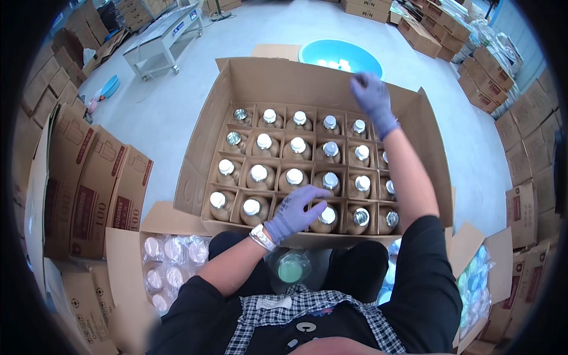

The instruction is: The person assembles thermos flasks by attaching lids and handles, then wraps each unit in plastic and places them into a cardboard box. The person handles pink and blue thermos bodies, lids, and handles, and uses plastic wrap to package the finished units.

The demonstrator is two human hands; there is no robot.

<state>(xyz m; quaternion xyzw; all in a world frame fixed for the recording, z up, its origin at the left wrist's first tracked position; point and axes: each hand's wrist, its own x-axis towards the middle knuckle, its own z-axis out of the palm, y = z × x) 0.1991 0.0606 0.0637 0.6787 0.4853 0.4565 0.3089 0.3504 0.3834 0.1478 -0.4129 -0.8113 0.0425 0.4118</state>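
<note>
The gloved left hand (299,210) is held at the carton's (284,80) near edge, fingers curved beside a white-capped bottle (326,216); whether it is grasped cannot be told. The gloved right hand (373,100) is held by the far edge, fingers bent, its contents indiscernible. Shiny-topped bottles (360,218) are placed toward the near-right and far-left corners. Beyond the far edge, a blue basin (331,50) is seen.

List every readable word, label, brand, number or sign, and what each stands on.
Wording stays uncopied; here is where it stands.
Brown cartons at left: dark red lettering and number, readable.
Carton at top centre: a few letters, readable.
Cartons at upper right: print too small.
White table: stickers too small.
Gloved left hand: mark unreadable.
</note>
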